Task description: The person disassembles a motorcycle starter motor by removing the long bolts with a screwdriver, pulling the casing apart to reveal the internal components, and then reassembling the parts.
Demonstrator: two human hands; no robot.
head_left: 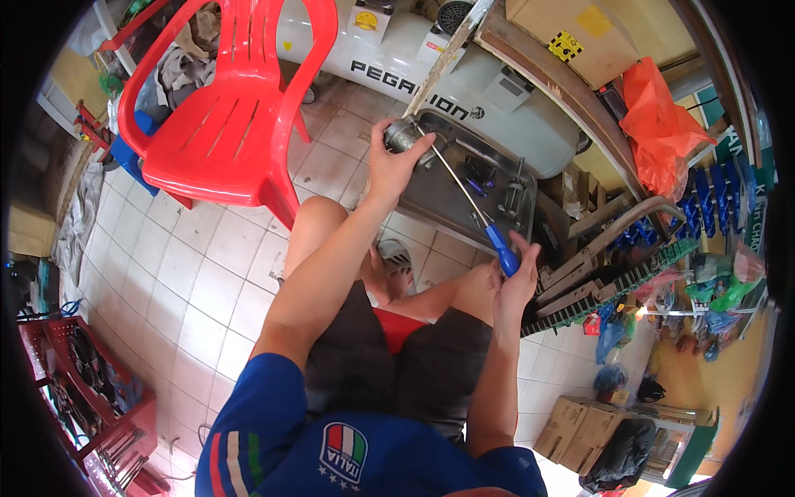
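Observation:
My left hand point(396, 166) is raised over the near-left edge of a metal tray, its fingers closed around a round grey metal part point(402, 136). In my right hand point(519, 273) is a long screwdriver point(502, 248) with a blue handle. Its thin shaft slants up and left, so that the tip end lies at the metal part beside my left fingers. Whether the tip touches the part I cannot tell. Inside the tray point(447, 203) lie a dark piece with blue on it point(479, 172) and a metal cylindrical part point(514, 197).
A red plastic chair point(217, 132) stands at the far left. Behind the tray lies a large pale tank point(530, 124). Shelving with an orange bag point(658, 116) and hanging packets borders the right. A red tool rack point(99, 398) is at lower left, cardboard boxes point(580, 431) at lower right.

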